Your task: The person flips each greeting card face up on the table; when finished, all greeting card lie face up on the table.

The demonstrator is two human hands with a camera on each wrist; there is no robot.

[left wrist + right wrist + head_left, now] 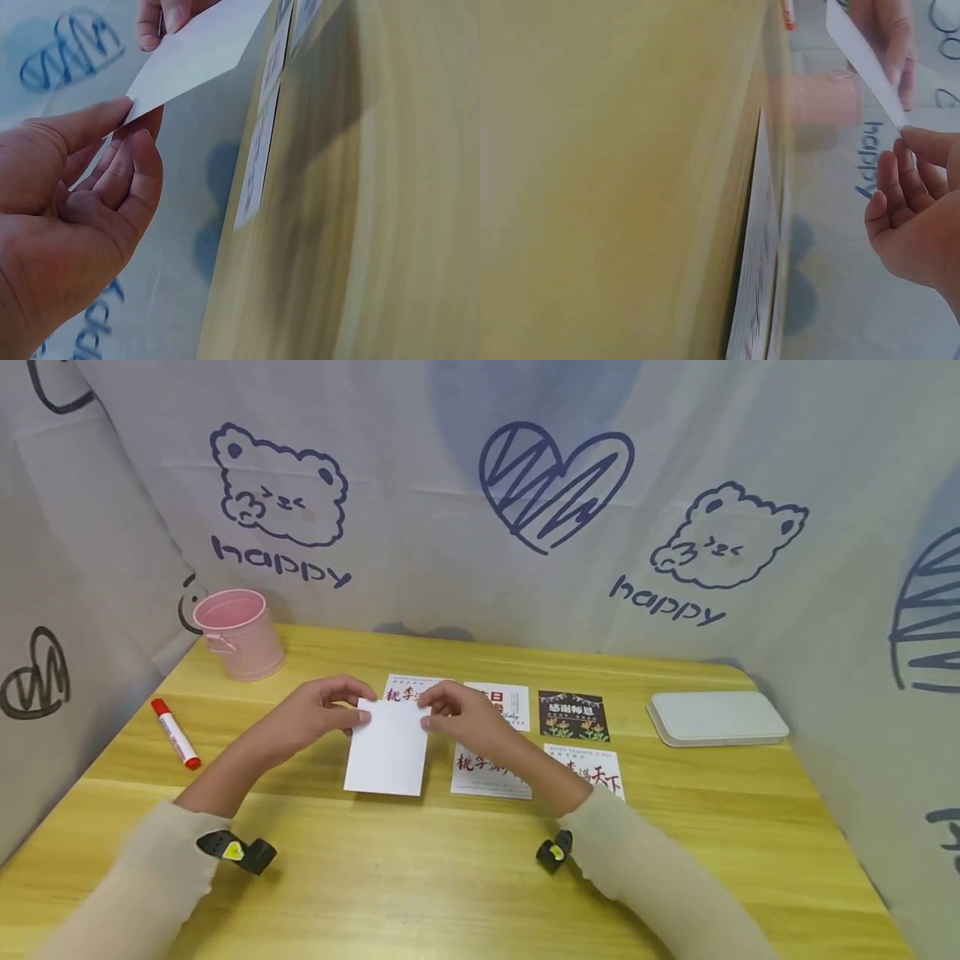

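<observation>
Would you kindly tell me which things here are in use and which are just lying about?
In use: blank white card, pinched at its top corners by left hand and right hand.

Lying about: printed cards, red marker, pink bucket, white case.

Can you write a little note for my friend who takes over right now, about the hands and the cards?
Left hand: pinches the top left corner of the blank white card with its fingers.
Right hand: pinches the top right corner of the same card.
The card is lifted clear of the yellow table, blank side up.
Printed cards lie flat in two rows behind and right of it.
Also there: red marker and pink bucket at left, white case at right.
Done: one card picked up. Left: it is not yet set down; the other cards lie untouched.
</observation>
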